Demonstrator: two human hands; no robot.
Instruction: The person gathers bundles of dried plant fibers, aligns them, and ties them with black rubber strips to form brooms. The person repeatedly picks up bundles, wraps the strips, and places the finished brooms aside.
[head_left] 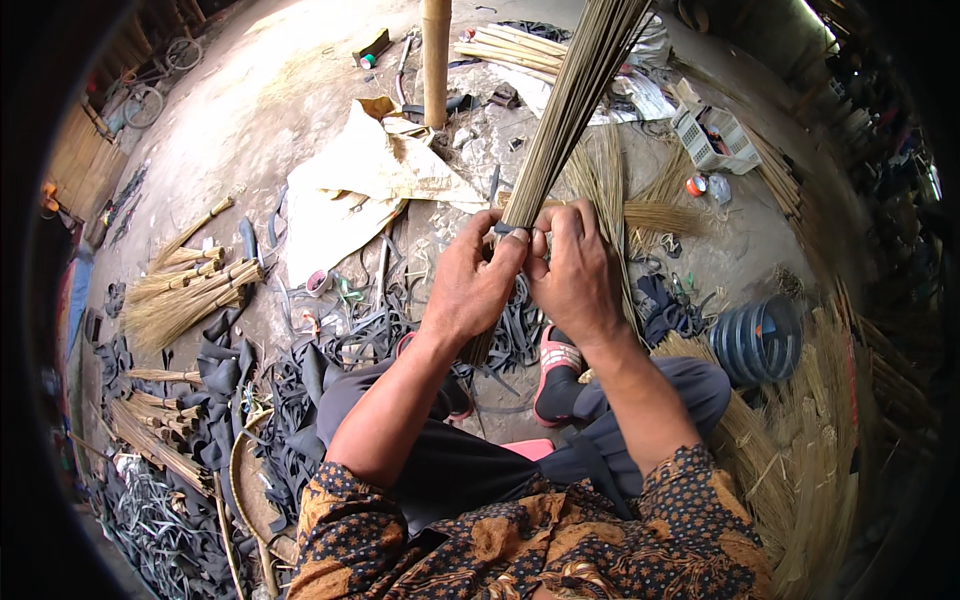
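Observation:
A long bundle of thin brown sticks [570, 110] rises in front of me and tilts away to the upper right, its lower end down between my knees. A short dark strip [505, 229], seemingly rubber, lies across the bundle where my hands meet. My left hand [472, 275] is closed around the bundle's left side, its thumb against the strip. On the other side, my right hand [578, 275] is closed with fingers curled and thumb pressed in beside the strip. My fingers hide part of the strip and the sticks behind them.
Loose dark rubber strips [400, 320] cover the floor around my feet. Finished stick bundles [190, 295] lie left, near a pale sack [340, 205]. A bamboo post [436, 65] stands ahead. To the right are a white crate [715, 135], a blue ribbed container [757, 340] and loose stalks [790, 430].

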